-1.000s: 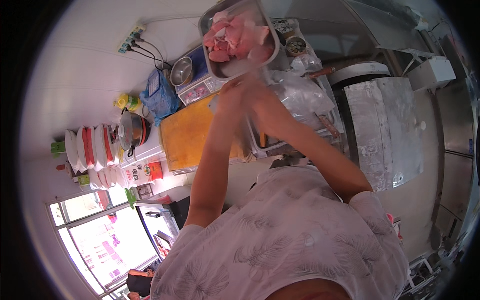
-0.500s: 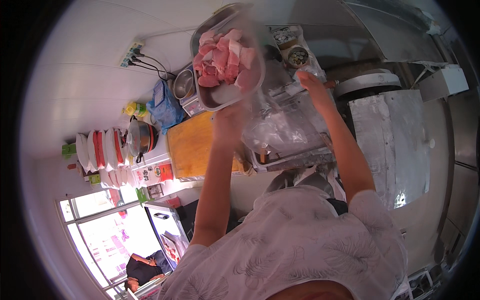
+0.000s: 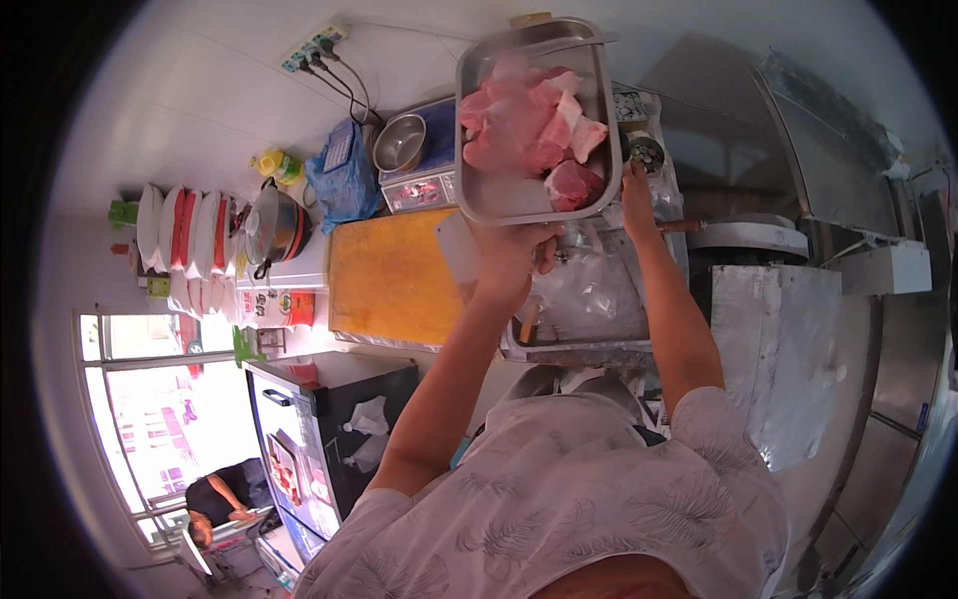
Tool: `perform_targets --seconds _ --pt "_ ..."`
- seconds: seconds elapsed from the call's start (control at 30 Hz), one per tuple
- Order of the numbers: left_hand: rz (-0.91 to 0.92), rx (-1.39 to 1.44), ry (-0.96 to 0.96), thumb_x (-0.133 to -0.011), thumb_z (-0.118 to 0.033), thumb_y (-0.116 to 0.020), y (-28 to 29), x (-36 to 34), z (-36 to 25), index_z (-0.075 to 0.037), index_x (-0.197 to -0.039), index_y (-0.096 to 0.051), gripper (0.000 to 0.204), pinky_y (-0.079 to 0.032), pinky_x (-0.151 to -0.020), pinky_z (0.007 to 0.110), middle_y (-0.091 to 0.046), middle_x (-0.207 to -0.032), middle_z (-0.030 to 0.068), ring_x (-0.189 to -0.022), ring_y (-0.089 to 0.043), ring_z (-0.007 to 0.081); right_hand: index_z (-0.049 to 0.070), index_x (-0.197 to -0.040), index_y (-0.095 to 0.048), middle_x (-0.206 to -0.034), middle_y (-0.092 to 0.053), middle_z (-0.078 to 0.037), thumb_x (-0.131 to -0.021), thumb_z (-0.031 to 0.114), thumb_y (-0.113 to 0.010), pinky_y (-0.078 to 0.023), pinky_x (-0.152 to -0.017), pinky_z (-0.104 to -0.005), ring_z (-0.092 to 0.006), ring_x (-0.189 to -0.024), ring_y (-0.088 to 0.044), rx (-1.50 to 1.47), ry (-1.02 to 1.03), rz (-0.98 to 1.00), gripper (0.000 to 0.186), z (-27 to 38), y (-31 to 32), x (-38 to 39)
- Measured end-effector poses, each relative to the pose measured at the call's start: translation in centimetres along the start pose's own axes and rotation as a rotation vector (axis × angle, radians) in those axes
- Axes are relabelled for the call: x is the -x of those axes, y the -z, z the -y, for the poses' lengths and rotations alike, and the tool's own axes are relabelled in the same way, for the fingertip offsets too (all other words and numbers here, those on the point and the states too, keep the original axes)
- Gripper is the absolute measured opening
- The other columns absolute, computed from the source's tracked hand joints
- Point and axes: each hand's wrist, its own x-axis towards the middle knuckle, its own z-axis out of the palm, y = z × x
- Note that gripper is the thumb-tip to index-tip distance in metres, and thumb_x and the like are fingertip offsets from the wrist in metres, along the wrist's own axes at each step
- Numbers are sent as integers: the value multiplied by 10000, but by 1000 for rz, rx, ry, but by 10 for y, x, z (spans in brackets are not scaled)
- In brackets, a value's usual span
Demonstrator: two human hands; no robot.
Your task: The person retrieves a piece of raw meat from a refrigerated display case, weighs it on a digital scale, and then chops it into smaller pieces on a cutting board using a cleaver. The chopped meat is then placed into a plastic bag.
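Observation:
A deep metal tray [image 3: 540, 208] with several pieces of raw pink meat [image 3: 539, 125] is held up in front of me. My left hand [image 3: 514, 252] is closed at its near edge, the thumb side showing below the rim. My right hand [image 3: 637, 200] is at the right rim, fingers curled and partly hidden. Beside my left hand shows a flat grey blade [image 3: 458, 248], like a cleaver's; whether the hand touches it I cannot tell. Clear plastic sheeting [image 3: 594, 285] lies under and beyond my hands.
To the left lie a yellow cutting board [image 3: 389, 280], a steel bowl [image 3: 400, 143], a blue plastic bag [image 3: 344, 180] and a lidded pot [image 3: 276, 228]. A round white-rimmed pan [image 3: 748, 237] stands right. A person [image 3: 225, 499] sits near the window.
The tray with the meat has shifted right, reaching my right hand, which was apart from it. My left hand has moved right along with it. The view has turned somewhat.

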Motion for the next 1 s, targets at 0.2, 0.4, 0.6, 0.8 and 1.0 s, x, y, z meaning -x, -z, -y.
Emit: perform_targets --seconds 0.2,0.4,0.6,0.8,1.0 --pt "97 -48 -21 -973 -36 -630 6 -11 21 6 -1026 -679 83 -444 -563 316 -673 -898 78 -633 -590 163 -31 -1351 -624 -1239 -715 -135 -1141 274 -536 -518 -1003 -379 -241 -1129 -677 126 188 -202 381 44 17 15" --pt "95 -27 -42 -994 -28 -598 9 1 12 33 -1156 -658 183 -471 -578 313 -679 -945 87 -635 -598 158 108 -1306 -709 -1251 -714 -144 -1035 68 -647 -561 -967 -385 -289 -1125 -706 742 950 -73 281 308 -17 34" --pt "148 -9 -38 -1002 -40 -602 2 -9 15 40 -1186 -640 203 -487 -597 304 -671 -947 79 -684 -603 143 80 -1171 -667 -1140 -735 -119 -992 81 -693 -550 -907 -456 -348 -1051 -697 1438 822 489 180 354 -63 -64" --pt "167 -39 -94 -990 -32 -580 12 -16 30 46 -1209 -632 238 -485 -568 287 -676 -965 76 -686 -602 130 39 -1145 -622 -1003 -729 -143 -1051 167 -638 -523 -833 -443 -320 -929 -687 1481 855 429 160 372 -56 -53" --pt "173 -146 -115 -974 -35 -581 3 -14 28 39 -1189 -662 241 -506 -567 295 -692 -965 77 -699 -621 121 159 -1308 -700 -924 -682 -50 -1064 213 -633 -528 -762 -381 -238 -817 -653 1415 771 329 259 414 -21 137"
